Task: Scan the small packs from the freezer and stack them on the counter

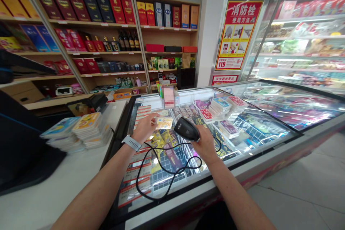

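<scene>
My left hand [146, 128], with a watch on its wrist, pinches a small flat white pack with orange print [164, 123] by its left end. In my right hand [206, 145] is a black barcode scanner [186, 129], its head turned toward the pack with a narrow gap between them. Both hands are above the glass top of a chest freezer [172, 183]. The scanner's black cable [138, 179] lies in loops across the glass. Farther right on the freezer stand stacks of similar flat packs [220, 105], with blue and red tops.
More stacked packs, blue-topped [60, 126] and yellow-topped [87, 121], stand on the white counter [81, 183] at left, beside a dark monitor [18, 125]. Shelves of boxed bottles [115, 9] line the back wall. A lit display fridge [309, 39] stands at right.
</scene>
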### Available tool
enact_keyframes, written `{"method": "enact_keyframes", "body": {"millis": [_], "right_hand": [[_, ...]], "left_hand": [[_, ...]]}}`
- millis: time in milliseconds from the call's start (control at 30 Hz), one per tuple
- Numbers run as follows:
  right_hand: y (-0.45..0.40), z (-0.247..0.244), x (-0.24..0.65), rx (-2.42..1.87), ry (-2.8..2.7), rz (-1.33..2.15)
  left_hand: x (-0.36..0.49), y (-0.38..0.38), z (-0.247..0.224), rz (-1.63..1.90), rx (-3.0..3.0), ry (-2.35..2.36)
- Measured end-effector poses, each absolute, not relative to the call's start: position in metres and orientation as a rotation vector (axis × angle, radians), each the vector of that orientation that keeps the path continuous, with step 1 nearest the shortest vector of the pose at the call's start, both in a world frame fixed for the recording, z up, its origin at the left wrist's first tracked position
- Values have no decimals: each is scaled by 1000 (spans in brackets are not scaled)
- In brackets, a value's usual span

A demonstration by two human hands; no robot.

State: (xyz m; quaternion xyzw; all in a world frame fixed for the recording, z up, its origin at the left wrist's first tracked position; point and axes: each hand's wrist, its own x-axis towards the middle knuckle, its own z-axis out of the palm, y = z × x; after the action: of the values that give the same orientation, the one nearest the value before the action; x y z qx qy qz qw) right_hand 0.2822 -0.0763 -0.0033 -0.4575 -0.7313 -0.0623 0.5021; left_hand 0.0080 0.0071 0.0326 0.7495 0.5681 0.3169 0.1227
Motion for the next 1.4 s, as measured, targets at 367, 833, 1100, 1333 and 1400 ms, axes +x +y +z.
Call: {"method": "enact_keyframes", "body": {"millis": [367, 833, 1100, 1333, 1400], "right_hand": [[-75, -3, 283, -1080, -1776, -144], [-73, -6, 283, -1110, -1785, -125], [-73, -6, 284, -1153, -1772, -123], [-73, -6, 284, -1172, -1771, -131], [-74, -6, 283, -1176, -1769, -140]], "left_hand": [[11, 3, 38, 1289, 2018, 1604], [12, 4, 36, 1556, 1762, 1417], [12, 5, 37, 1658, 1673, 1400], [12, 4, 37, 1683, 1673, 1396], [12, 5, 36, 1701, 1668, 1389]]}}
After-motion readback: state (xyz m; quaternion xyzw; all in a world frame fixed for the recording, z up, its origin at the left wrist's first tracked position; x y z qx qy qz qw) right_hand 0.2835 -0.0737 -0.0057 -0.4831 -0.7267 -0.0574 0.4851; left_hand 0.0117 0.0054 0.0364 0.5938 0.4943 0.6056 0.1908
